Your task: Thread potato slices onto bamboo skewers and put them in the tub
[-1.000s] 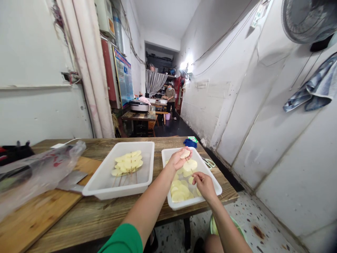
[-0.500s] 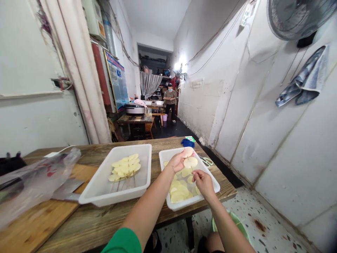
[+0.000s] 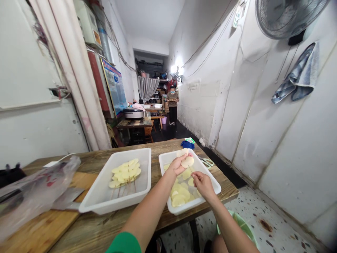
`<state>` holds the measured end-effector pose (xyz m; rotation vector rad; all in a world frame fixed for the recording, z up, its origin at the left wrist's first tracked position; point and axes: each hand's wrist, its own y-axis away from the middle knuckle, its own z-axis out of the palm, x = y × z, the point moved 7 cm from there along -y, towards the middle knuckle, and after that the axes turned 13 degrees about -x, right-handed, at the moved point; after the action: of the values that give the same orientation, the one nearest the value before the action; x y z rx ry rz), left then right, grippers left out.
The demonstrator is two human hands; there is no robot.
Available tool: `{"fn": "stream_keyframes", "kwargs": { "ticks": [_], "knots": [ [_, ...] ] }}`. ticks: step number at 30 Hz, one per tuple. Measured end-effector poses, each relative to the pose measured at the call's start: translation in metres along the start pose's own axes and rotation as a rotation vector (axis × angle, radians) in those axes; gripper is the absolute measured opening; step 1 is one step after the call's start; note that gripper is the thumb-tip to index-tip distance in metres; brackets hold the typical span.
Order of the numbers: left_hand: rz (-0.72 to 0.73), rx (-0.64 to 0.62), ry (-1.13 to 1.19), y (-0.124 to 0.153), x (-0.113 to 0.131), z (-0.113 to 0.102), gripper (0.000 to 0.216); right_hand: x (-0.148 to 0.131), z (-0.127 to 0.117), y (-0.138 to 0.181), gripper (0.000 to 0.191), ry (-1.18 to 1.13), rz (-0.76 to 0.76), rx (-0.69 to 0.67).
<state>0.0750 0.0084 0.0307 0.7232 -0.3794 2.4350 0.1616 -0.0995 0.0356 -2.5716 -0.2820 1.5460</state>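
Above the right white tray (image 3: 172, 209), my left hand (image 3: 179, 164) is closed on pale potato slices (image 3: 187, 162). One slice sits on a thin skewer (image 3: 191, 169); another shows at the fingertips. My right hand (image 3: 202, 183) pinches the skewer's lower part, just below that slice. Loose slices (image 3: 180, 195) lie in the tray under both hands. In the left white tray (image 3: 143, 172), several skewers threaded with slices (image 3: 125, 172) lie stacked, their bare sticks pointing towards me.
Scissors (image 3: 206, 162) and a blue cloth (image 3: 187, 144) lie beyond the right tray. A plastic bag (image 3: 50, 179) covers part of a wooden board (image 3: 52, 225) at left. A green bin (image 3: 240, 228) stands on the floor. A person (image 3: 172, 103) stands far back.
My hands have drawn slightly closer together, and the slice on the skewer now sits nearer my left fingers. The view has shifted a little. The distant person has turned and lowered their arms slightly.
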Motion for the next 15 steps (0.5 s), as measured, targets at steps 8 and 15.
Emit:
{"fn": "stream_keyframes", "kwargs": {
  "ticks": [8, 15],
  "knots": [
    [-0.026, -0.135, -0.086, -0.002, -0.014, 0.009, 0.016, 0.005, -0.003, -0.001, 0.03, 0.022, -0.032, 0.068],
    [-0.086, -0.176, 0.011, 0.004, -0.018, 0.02, 0.013, 0.005, -0.004, 0.0, 0.03, 0.003, -0.026, 0.077]
  ]
}}
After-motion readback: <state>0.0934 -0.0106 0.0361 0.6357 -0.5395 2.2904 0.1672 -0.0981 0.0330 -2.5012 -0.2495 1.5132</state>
